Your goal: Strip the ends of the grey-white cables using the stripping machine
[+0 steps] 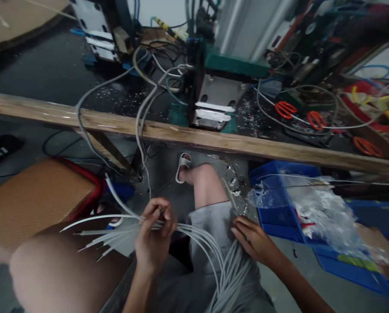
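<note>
A bundle of white-grey cables (210, 241) lies across my lap, curving down over the grey shorts (207, 213). Near its left end, my left hand (155, 234) is closed around several cables, and their loose ends fan out to the left. Some of those ends look dark at the tip. My right hand (251, 237) has its fingers curled at the right side of the bundle, against the cables over my thigh. A single cable end sticks up beyond its fingers. The palm side of the right hand is hidden.
A black workbench with a wooden edge (168, 130) runs ahead, carrying a machine with a metal plate (217, 93) and orange-handled scissors (285, 109). Blue bins (276, 217) with plastic bags stand at right. A woven-topped seat (41, 200) is at left.
</note>
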### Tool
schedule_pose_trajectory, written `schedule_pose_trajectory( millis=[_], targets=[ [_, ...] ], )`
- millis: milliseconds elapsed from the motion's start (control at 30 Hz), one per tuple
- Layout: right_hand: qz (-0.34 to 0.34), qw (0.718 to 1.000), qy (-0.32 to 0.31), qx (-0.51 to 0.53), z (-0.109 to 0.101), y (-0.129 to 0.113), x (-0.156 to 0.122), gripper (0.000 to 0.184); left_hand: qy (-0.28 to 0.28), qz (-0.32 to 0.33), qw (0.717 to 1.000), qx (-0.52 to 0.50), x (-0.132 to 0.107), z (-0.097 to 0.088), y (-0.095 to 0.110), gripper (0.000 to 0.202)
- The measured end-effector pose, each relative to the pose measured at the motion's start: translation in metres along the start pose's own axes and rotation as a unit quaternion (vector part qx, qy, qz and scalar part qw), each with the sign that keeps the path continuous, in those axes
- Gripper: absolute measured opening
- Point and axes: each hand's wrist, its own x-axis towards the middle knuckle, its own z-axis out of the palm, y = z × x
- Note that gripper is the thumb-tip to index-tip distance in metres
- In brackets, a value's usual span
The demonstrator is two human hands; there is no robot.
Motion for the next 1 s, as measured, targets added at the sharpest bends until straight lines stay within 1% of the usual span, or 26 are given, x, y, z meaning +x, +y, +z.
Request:
schedule_pose_trajectory(
  millis=[100, 167, 200, 267, 300, 333, 400, 433, 500, 600, 633, 667, 767, 833, 867, 900, 933, 1000],
  targets=[
    [0.019, 1.0, 0.0, -0.006, -0.003, 0.012, -0.018, 0.049, -0.022, 0.002, 0.999, -0.032, 0.005, -0.001, -0.005, 0.011],
    [0.034, 0.999, -0.01, -0.003, -0.01, 0.008, -0.015, 0.046, -0.036, 0.009, 0.998, -0.044, 0.007, -0.001, -0.008, 0.011],
    [0.043, 0.999, -0.011, 0.003, -0.014, 0.001, -0.007, 0.042, -0.044, 0.01, 0.998, -0.048, 0.008, -0.002, -0.009, 0.013],
    [0.058, 0.998, -0.009, 0.035, -0.02, -0.019, 0.021, 0.032, -0.064, 0.01, 0.997, -0.052, 0.009, -0.003, -0.01, 0.02],
    [0.061, 0.994, -0.009, 0.087, -0.022, -0.032, 0.038, 0.028, -0.076, 0.01, 0.996, -0.053, 0.009, -0.004, -0.01, 0.024],
    [0.048, 0.988, -0.013, 0.146, -0.023, -0.045, 0.056, 0.027, -0.087, 0.01, 0.995, -0.056, 0.009, -0.005, -0.01, 0.029],
    [-0.001, 0.967, -0.06, 0.246, -0.019, -0.068, 0.089, 0.025, -0.107, 0.01, 0.992, -0.067, 0.01, -0.007, -0.011, 0.035],
    [-0.018, 0.956, -0.073, 0.283, -0.015, -0.077, 0.102, 0.02, -0.111, 0.01, 0.991, -0.073, 0.011, -0.007, -0.012, 0.035],
    [-0.025, 0.944, -0.081, 0.32, -0.007, -0.087, 0.12, 0.013, -0.096, 0.008, 0.993, -0.066, 0.012, -0.007, -0.015, 0.032],
    [-0.008, 0.943, -0.068, 0.326, 0.001, -0.087, 0.128, 0.014, -0.041, 0.004, 0.999, -0.02, 0.014, -0.005, -0.022, 0.022],
    [-0.003, 0.943, -0.061, 0.327, 0.001, -0.084, 0.128, 0.014, -0.029, 0.004, 1.0, -0.005, 0.014, -0.004, -0.025, 0.023],
    [0.002, 0.944, -0.052, 0.327, 0.0, -0.082, 0.128, 0.014, -0.026, 0.004, 1.0, 0.005, 0.015, -0.003, -0.028, 0.026],
    [0.022, 0.95, -0.012, 0.313, -0.008, -0.075, 0.126, 0.014, -0.039, 0.004, 0.999, 0.03, 0.016, -0.001, -0.034, 0.036],
    [0.048, 0.956, 0.025, 0.29, -0.018, -0.07, 0.122, 0.016, -0.049, -0.001, 0.998, 0.042, 0.016, -0.001, -0.034, 0.036],
    [0.072, 0.951, 0.039, 0.298, -0.024, -0.067, 0.119, 0.017, -0.056, -0.004, 0.997, 0.045, 0.016, -0.001, -0.033, 0.035],
    [0.101, 0.937, 0.047, 0.331, -0.031, -0.064, 0.115, 0.018, -0.065, -0.007, 0.997, 0.046, 0.016, -0.002, -0.031, 0.034],
    [0.133, 0.911, 0.048, 0.387, -0.041, -0.061, 0.111, 0.018, -0.075, -0.009, 0.996, 0.044, 0.016, -0.002, -0.029, 0.031],
    [0.189, 0.832, 0.049, 0.519, -0.065, -0.057, 0.105, 0.017, -0.089, -0.012, 0.995, 0.033, 0.014, -0.002, -0.025, 0.027]
  ],
)
